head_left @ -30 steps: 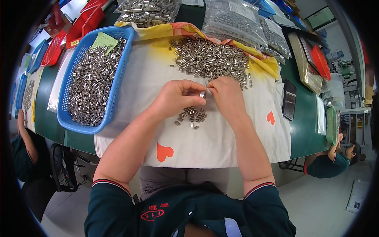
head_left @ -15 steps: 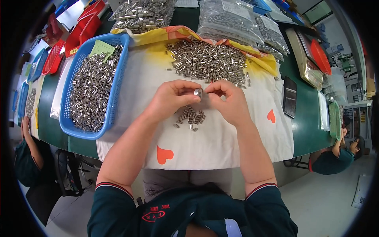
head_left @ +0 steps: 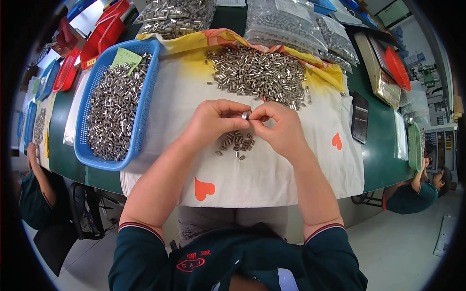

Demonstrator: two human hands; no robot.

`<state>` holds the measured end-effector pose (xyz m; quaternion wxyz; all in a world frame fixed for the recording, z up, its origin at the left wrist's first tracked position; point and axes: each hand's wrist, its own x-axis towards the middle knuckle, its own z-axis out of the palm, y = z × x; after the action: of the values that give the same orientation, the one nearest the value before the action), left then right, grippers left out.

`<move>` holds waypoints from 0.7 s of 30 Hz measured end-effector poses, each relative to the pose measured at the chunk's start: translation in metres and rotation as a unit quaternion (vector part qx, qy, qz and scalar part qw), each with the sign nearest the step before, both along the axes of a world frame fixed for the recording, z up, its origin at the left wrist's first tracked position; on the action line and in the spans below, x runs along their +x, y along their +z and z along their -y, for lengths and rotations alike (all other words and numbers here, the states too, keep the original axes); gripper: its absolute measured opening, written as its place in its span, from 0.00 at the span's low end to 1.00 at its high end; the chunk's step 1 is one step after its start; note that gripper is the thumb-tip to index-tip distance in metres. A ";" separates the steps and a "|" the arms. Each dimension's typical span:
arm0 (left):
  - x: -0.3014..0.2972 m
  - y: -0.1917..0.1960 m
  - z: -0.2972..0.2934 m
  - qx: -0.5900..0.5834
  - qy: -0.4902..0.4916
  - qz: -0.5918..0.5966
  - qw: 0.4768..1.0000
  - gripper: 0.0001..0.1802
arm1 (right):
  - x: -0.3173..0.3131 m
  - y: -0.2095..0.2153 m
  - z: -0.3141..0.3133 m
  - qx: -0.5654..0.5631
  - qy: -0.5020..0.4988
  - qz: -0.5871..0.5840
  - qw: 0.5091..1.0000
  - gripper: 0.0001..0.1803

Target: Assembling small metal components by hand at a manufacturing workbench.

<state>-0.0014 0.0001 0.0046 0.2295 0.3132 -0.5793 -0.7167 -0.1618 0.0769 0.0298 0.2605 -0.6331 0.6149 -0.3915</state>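
Pinched between your fingertips is one small metal sleeve [head_left: 245, 115], and both hands close on it: your left hand [head_left: 213, 122] holds it from the left side with thumb and forefinger, and your right hand [head_left: 279, 127] meets it from the right side, so the fingertips of the two hands touch around the piece. Only its short shiny end shows between the fingers.

Just under the grip, toward your body, a little group of the same metal sleeves [head_left: 236, 143] lies loose on the white cloth [head_left: 272, 179], which has orange hearts on it. Your hands hover over this group and do not touch it.

Beyond the grip, away from you, you have a big heap of sleeves [head_left: 259, 75] spread on the same cloth, near its yellow edge. The nearest pieces of the heap are close to your right knuckles.

To the left of the grip, well apart, stands a blue basket [head_left: 145, 97] filled with more of the sleeves, with a green paper slip [head_left: 125, 57] at its far end.

Farther behind the heap lie clear plastic bags [head_left: 286, 24] of metal parts. Far to the right of the grip, on the green table [head_left: 383, 145], rests a dark flat object [head_left: 360, 119].
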 end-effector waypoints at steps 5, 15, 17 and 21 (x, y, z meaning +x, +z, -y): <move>-0.001 -0.001 0.000 0.050 -0.037 -0.055 0.997 0.17 | -0.007 -0.005 0.002 0.078 0.009 0.146 0.986 0.06; -0.004 -0.004 -0.001 0.031 -0.027 -0.013 0.999 0.16 | -0.034 -0.011 0.009 0.033 -0.103 -0.109 0.988 0.03; -0.005 -0.003 -0.001 0.024 -0.028 -0.015 0.999 0.16 | -0.031 -0.017 0.012 0.007 -0.070 -0.209 0.975 0.03; -0.003 -0.003 0.000 0.022 -0.029 -0.015 0.999 0.16 | -0.027 -0.018 0.012 -0.020 -0.060 -0.305 0.950 0.04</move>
<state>-0.0044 0.0005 0.0015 0.2103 0.2904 -0.5686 -0.7404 -0.1890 0.0649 0.0121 0.0237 -0.6897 0.6937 -0.2064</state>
